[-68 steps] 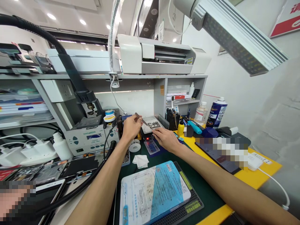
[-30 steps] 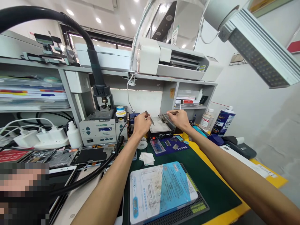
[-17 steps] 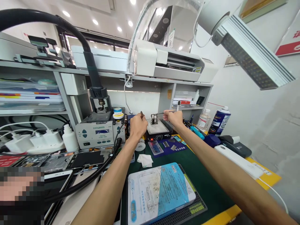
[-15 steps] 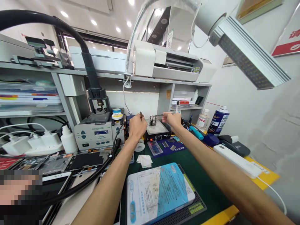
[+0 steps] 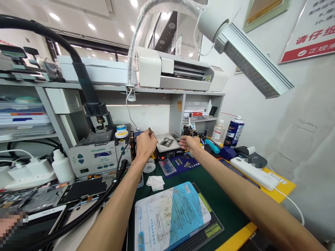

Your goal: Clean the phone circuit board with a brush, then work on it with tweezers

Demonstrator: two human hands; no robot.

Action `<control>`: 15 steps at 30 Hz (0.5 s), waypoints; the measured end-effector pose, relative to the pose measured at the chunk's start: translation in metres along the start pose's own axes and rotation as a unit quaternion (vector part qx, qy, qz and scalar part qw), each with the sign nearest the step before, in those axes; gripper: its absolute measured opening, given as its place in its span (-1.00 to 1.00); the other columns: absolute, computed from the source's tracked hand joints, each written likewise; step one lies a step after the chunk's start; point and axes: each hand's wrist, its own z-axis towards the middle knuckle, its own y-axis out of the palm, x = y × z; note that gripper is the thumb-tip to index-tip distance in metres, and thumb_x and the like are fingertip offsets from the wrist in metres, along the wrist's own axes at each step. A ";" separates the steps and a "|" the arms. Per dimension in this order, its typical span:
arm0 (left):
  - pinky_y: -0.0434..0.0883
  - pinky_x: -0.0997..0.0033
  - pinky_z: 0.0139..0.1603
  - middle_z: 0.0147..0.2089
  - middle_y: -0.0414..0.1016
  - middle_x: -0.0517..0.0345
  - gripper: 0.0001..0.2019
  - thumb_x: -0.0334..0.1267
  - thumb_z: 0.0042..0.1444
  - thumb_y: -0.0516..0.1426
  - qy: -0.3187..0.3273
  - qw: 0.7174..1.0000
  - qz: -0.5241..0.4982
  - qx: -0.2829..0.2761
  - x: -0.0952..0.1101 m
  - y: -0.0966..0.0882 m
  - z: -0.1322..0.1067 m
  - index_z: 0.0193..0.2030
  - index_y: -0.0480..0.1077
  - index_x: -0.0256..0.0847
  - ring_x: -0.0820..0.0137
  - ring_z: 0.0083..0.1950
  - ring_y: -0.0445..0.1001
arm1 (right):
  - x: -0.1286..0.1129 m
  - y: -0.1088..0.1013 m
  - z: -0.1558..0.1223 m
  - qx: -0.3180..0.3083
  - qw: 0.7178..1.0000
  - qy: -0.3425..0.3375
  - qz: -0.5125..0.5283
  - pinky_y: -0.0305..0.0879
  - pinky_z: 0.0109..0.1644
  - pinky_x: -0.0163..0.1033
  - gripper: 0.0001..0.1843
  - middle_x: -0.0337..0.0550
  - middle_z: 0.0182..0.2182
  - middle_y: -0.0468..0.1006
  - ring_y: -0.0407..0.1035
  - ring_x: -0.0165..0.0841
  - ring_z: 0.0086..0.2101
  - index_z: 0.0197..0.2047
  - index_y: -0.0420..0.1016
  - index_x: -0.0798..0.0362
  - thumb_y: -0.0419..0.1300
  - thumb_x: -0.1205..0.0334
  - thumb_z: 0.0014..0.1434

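On the pale top of a small heating plate [image 5: 161,138] lies a small phone circuit board [image 5: 166,142]. My left hand [image 5: 146,143] is closed at the plate's left side, with the end of a thin dark tool [image 5: 150,130] sticking up from its fingers; its lower part is hidden. At the right side, my right hand [image 5: 190,143] pinches metal tweezers [image 5: 177,135] whose prongs point left towards the board, apart from it. A red light glows on the plate's black front.
In front lies a blue-and-white box [image 5: 172,216] on a dark perforated mat. A crumpled tissue [image 5: 155,182] and a tape roll [image 5: 149,166] sit nearby. A rework station [image 5: 95,157] stands left; its black hose [image 5: 86,216] crosses the bench. At right are bottles and a white power strip [image 5: 253,172].
The circuit board stood upright above the plate and now lies flat on it. My right hand has lowered slightly with the tweezers. The camera view has turned a little to the right.
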 end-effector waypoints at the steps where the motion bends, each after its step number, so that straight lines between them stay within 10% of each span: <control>1: 0.48 0.12 0.06 -0.08 0.54 0.06 -0.76 -0.12 0.30 0.16 0.001 1.000 0.001 0.000 0.001 0.000 0.000 -0.07 0.46 -0.26 0.29 -0.02 0.53 | 0.001 -0.002 0.000 0.000 1.000 -0.004 -0.003 0.51 -0.18 -0.14 -0.70 -0.07 -0.08 0.54 0.50 -0.32 -0.21 0.06 0.46 0.13 0.21 0.14 0.34; 15: 0.46 0.09 0.08 -0.12 0.56 0.07 -0.72 -0.07 0.31 0.14 0.011 1.000 -0.001 0.009 0.000 0.000 0.000 -0.11 0.47 -0.27 0.30 -0.05 0.54 | 0.018 -0.036 -0.020 -0.079 0.979 -0.174 -0.072 0.33 -0.66 -0.39 -0.86 0.00 -0.39 0.68 0.54 -0.33 -0.50 -0.31 0.62 0.18 0.32 0.26 0.13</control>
